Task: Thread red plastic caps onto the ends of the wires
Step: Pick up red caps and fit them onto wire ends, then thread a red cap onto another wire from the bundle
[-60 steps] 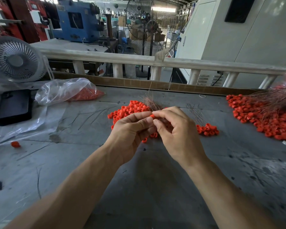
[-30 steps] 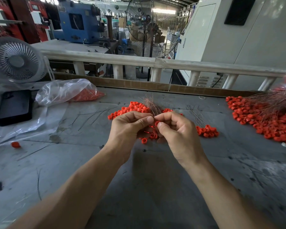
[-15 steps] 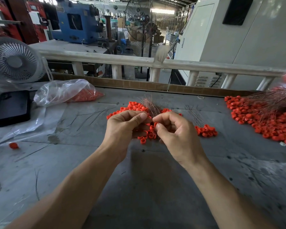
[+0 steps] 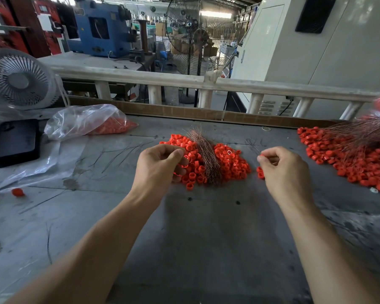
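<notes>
A heap of loose red caps (image 4: 228,165) lies mid-table, with a bundle of copper wires (image 4: 203,154) laid across it. My left hand (image 4: 158,165) is at the heap's left edge, fingers curled, thumb and forefinger pinching a red cap (image 4: 185,157). My right hand (image 4: 281,170) is off to the right of the heap and pinches a thin capped wire (image 4: 261,155) between thumb and forefinger. It is over a small cluster of caps (image 4: 260,172), mostly hidden by the hand.
A large heap of capped wires (image 4: 349,159) fills the right side. At the left are a plastic bag of caps (image 4: 86,121), a black case (image 4: 15,141), a small fan (image 4: 18,77) and a stray cap (image 4: 17,191). A cardboard strip (image 4: 184,110) lines the far edge.
My hands were together over the heap, working on one cap. They have since parted: the right hand moved right with the wire, and the left stayed at the heap.
</notes>
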{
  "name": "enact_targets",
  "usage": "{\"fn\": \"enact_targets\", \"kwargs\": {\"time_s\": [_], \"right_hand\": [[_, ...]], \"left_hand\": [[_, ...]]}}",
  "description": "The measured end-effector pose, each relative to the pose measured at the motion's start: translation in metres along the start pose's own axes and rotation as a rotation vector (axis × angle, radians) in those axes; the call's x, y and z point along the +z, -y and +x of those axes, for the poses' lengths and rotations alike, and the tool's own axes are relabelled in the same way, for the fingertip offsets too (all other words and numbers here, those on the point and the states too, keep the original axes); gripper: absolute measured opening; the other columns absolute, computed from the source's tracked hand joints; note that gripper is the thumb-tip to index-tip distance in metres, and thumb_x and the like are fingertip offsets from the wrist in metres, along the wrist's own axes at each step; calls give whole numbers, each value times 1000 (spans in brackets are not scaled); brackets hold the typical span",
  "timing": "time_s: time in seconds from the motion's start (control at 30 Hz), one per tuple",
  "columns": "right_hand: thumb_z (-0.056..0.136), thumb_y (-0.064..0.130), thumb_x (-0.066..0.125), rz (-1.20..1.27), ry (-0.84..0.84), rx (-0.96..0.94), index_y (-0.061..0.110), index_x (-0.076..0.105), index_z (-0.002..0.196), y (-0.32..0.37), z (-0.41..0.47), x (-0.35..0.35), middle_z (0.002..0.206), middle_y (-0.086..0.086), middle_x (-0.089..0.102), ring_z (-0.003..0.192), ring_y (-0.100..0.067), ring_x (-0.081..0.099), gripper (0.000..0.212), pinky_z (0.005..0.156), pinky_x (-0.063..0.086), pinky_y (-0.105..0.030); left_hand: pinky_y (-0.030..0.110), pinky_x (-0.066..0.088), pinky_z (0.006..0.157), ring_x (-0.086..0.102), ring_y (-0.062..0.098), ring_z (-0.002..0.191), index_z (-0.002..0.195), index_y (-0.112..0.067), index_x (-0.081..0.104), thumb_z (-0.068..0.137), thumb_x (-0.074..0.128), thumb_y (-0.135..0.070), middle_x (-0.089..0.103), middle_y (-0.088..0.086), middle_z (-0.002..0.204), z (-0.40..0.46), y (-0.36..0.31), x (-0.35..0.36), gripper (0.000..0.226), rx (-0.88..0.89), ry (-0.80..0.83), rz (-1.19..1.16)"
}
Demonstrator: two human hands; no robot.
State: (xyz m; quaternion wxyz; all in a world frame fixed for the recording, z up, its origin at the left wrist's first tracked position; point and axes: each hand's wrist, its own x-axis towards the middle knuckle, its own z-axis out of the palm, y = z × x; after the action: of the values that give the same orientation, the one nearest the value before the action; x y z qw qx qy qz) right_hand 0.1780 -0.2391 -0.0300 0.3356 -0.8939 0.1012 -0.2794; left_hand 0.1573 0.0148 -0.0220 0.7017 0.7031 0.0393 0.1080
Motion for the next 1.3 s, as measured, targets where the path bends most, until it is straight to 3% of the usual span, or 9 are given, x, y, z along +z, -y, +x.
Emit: {"fn": "enact_targets", "kwargs": {"time_s": [0.17,0.37,0.43,0.53,0.7,0.8,0.93,1.07,1.3], "right_hand": [[91,24,70,-156,-14,42,22,76,97,-15,8,-2,102,-7,74,98,-31,68,8,82,57,-43],[87,25,72,-248,52,130,25,77,108,-16,10,-2,115,-8,72,109,-34,65,21,92,55,-44],[87,23,72,-246,-3,68,22,77,111,-11,9,-3,113,-9,71,108,-35,65,25,91,55,-44],[88,20,72,-102,-26,-61,23,78,100,2,3,-1,101,-4,70,95,-29,67,13,83,56,-40],[85,21,80,89,259,-309,28,79,92,30,-18,10,91,13,70,81,-7,64,10,79,47,-22],[84,20,83,106,369,-423,27,78,96,40,-27,15,84,15,60,73,-4,55,14,74,46,-24],[86,30,80,-39,438,-529,32,75,105,49,-33,22,99,13,59,87,-4,49,20,81,46,-32],[89,32,77,-129,436,-550,35,73,108,53,-36,25,105,13,57,103,-9,54,19,85,50,-36],[90,30,76,-39,389,-564,32,76,95,54,-37,26,97,13,58,97,-8,56,5,80,51,-36]], "left_hand": [[24,48,48,62,9,54,89,-15,75,96,66,-15,76,0,75,5,2,-7,12,-10,-27,89],[30,48,57,57,8,52,82,-20,75,94,69,-20,76,-1,75,9,4,-13,14,4,-30,209],[32,49,60,56,9,54,79,-21,76,91,70,-19,75,1,74,10,5,-14,13,9,-38,251],[35,52,65,57,10,58,78,-24,77,87,75,-19,73,-2,70,11,7,-16,11,43,-24,323],[13,43,62,61,-3,68,78,-27,76,85,78,-20,70,-15,74,9,9,-12,11,176,42,590],[5,39,60,59,-9,72,77,-29,75,84,79,-18,68,-18,74,6,9,-10,13,236,108,669],[8,40,57,60,-6,72,77,-34,74,83,80,-21,68,-17,75,3,11,-7,15,239,151,731],[26,52,70,61,0,76,84,-33,76,81,80,-22,69,-16,82,1,10,-6,12,236,205,770],[28,53,73,64,3,80,86,-32,76,81,82,-24,71,-15,85,2,11,-7,11,240,219,780]]}}
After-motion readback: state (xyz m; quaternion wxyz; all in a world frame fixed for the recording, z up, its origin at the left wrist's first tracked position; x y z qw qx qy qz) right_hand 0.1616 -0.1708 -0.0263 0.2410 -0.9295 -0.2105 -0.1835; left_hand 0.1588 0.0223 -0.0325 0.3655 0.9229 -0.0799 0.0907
